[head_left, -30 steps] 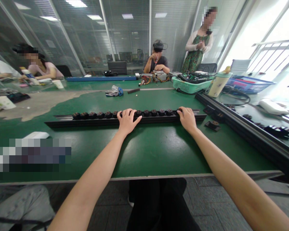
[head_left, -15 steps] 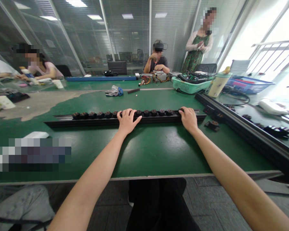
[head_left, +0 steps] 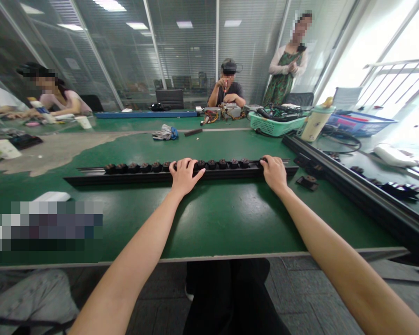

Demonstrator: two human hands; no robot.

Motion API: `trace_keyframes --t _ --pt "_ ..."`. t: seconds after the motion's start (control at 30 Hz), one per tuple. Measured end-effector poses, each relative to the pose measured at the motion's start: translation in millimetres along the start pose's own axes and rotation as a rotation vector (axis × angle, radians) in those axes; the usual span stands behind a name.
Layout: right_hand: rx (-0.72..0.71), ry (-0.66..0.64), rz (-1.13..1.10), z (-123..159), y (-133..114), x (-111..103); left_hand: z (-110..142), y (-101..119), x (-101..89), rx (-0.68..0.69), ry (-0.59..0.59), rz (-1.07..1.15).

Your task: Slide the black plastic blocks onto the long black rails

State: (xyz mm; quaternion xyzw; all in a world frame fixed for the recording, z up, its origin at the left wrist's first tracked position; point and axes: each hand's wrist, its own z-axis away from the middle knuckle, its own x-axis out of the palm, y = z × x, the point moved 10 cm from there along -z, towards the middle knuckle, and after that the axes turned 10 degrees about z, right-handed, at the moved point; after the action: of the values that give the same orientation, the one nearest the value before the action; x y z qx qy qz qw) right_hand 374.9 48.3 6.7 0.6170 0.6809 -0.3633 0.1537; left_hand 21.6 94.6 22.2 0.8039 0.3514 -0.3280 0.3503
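A long black metal rail [head_left: 143, 178] lies across the green table in front of me, with a row of small round-topped black socket modules [head_left: 145, 167] along it. My left hand [head_left: 184, 176] rests over the rail's middle, fingers curled across its far side and thumb spread to the right along the near side. Under that palm, part of the row is hidden. Near the rail's right end, my right hand [head_left: 275, 172] has its fingertips closed on a dark module, mostly covered by the fingers. One loose module [head_left: 307, 182] lies just right of that hand.
A second long black rail [head_left: 352, 195] runs down the right side, with several black modules [head_left: 401, 190] beyond it. Farther back are a green basket [head_left: 279, 124], a yellowish bottle [head_left: 317, 123] and a grey-blue glove [head_left: 165, 133]. Other people are around the table.
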Motion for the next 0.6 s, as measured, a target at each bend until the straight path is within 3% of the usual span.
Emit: trace_keyframes --t 0.4,0.6 --pt "0.018 -0.005 -0.022 -0.2 2.8 -1.5 0.2 -0.2 0.5 0.006 -0.001 0.001" --pt "-0.006 0.066 -0.027 0.5 2.4 -9.3 -0.3 -0.6 1.0 0.001 -0.010 -0.003"
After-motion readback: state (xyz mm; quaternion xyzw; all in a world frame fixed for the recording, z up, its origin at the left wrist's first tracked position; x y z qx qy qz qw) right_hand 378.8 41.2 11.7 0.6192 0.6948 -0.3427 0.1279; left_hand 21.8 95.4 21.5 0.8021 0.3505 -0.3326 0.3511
